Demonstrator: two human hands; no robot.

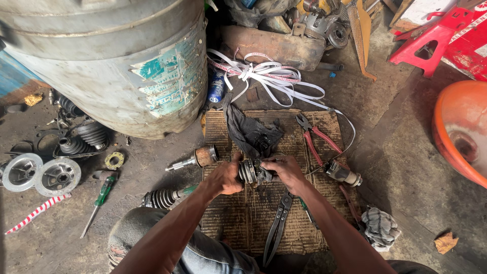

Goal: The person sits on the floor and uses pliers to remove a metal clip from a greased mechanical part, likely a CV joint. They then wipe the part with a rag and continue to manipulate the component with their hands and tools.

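a grimy workshop floor, with a flattened sheet of corrugated cardboard point(243, 218) laid down as a work mat. at far left lie two metal discs point(40, 175) and a green-handled screwdriver point(101, 195), under a big dented drum point(116, 61). a ribbed black cv boot point(160, 198) rests by the person's knee, and a short shaft stub point(195, 158) lies at the mat's left edge. at the mat's middle the left hand point(223, 177) is clenched round the left end of a greasy cv joint point(251, 171); the right hand point(286, 170) grasps its right end, where a black rag point(251, 134) trails away. the joint's long axis runs left to right between both hands, equally near each. further right lie red-handled pliers point(317, 139) and a grey cloth point(380, 228).
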